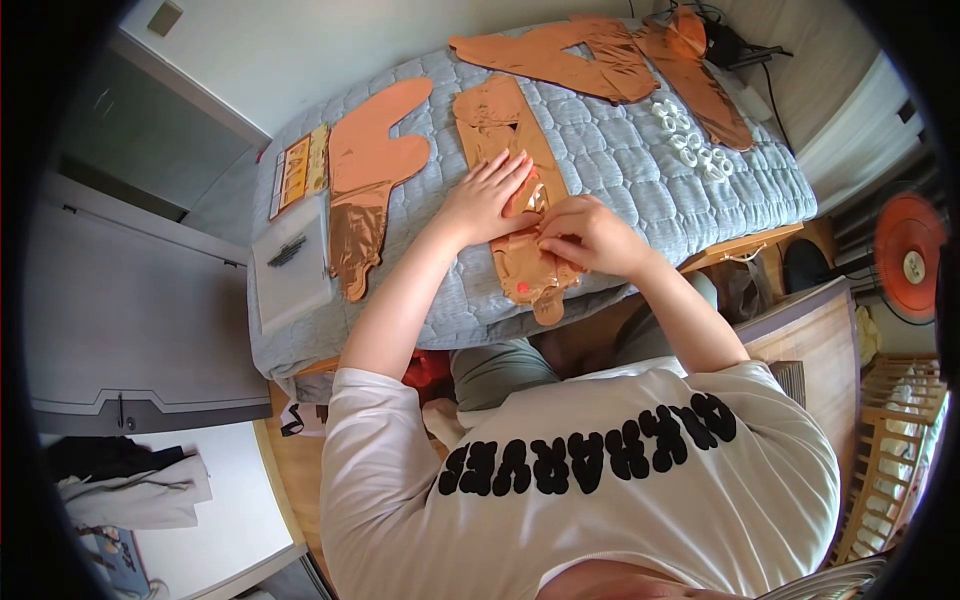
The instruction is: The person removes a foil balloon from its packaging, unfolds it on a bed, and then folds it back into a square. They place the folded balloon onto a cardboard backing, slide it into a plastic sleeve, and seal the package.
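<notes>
A flat, copper-coloured foil balloon [500,105] lies lengthwise on the quilted bed, its rounded tab toward my body. My left hand [485,200] rests on its middle with the fingers spread flat. Just to the right, my right hand [595,235] is closed in a pinch at the balloon's right side, thumb against curled fingers. Shiny, creased film and small red spots show on the foil around both hands. Exactly which bit of foil sits between the right fingertips is hidden.
On the quilted bed [600,150] lie more flat foil balloons: one at left [375,150], one at back [570,60], one at far right [695,85]. White rings [690,140], a printed sheet [300,170] and thin black pieces [287,250] lie around. A red fan [910,258] stands right.
</notes>
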The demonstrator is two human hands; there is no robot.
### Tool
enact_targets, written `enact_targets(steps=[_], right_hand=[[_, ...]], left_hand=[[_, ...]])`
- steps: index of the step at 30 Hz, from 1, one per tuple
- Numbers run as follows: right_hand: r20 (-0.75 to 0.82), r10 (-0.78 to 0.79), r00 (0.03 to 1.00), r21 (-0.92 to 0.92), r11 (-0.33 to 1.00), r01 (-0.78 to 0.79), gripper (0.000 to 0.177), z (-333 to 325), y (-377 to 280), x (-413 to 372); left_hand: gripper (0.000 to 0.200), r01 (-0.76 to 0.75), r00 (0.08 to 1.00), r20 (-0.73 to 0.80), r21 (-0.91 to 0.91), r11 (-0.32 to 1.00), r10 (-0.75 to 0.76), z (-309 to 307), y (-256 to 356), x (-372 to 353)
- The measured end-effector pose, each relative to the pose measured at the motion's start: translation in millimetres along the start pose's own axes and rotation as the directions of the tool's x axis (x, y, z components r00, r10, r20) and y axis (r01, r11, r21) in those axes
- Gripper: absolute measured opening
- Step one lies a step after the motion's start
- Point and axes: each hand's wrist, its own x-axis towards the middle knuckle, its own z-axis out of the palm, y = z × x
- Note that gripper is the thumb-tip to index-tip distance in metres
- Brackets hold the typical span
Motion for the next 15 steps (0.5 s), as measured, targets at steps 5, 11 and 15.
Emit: enact_targets(steps=[5, 11, 15], right_hand=[[-0.037, 0.113, 0.993, -0.009, 0.994, -0.113, 0.013, 4.0, 0.5, -1.9], [0.007, 0.100, 0.995, -0.181, 0.979, -0.097, 0.020, -10.0, -9.4, 0.4], [-0.017, 0.235, 0.972, -0.130, 0.963, -0.235, 0.027, -9.3, -7.7, 3.8]], left_hand=[[0.098, 0.016, 1.000, 0.003, -0.016, 1.000, -0.016, 0.6, 0.5, -0.3], [0.101, 0.026, 1.000, 0.003, -0.009, 1.000, -0.026, 1.3, 0.7, -0.1], [0.104, 0.007, 1.000, -0.007, -0.011, 1.000, -0.007, 4.5, -0.7, -0.6]])
